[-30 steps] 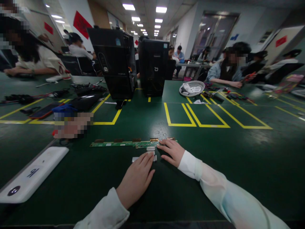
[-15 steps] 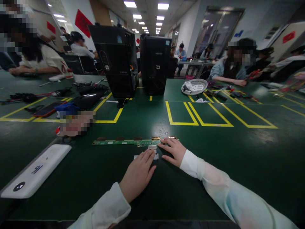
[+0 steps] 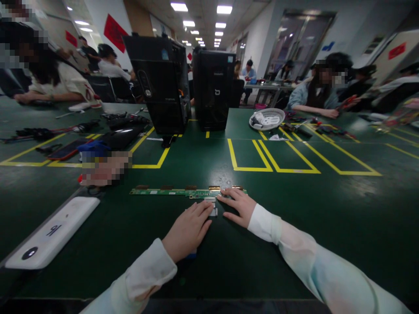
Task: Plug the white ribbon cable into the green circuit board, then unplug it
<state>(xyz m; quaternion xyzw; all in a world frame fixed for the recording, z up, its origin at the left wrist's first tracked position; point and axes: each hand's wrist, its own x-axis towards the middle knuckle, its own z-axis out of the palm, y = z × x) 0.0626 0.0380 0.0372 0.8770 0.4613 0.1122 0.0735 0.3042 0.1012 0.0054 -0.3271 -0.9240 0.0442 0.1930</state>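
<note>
A long, narrow green circuit board [image 3: 173, 192] with copper-coloured tabs along its far edge lies flat on the table in front of me. My right hand [image 3: 238, 205] rests palm down over its right end, fingers spread and fingertips touching the board. A white flat cable piece [image 3: 213, 212] sits by the near edge of the board, beside its connector. My left hand [image 3: 188, 229] lies over this piece with outstretched fingers on it and the thumb apart; most of the piece is hidden. A small blue tip [image 3: 191, 254] shows under the left palm.
At the left lies a white case-like device [image 3: 54, 233]. Two black computer towers [image 3: 212, 89] stand at the back. A white basket [image 3: 266, 118] holds small parts at the back right. Cables and tools [image 3: 122, 122] lie back left. Other people sit around the table.
My left hand has shifted slightly left and up, uncovering a blue tip beneath it. The board sits a little further right in view. My right hand stays nearly still.
</note>
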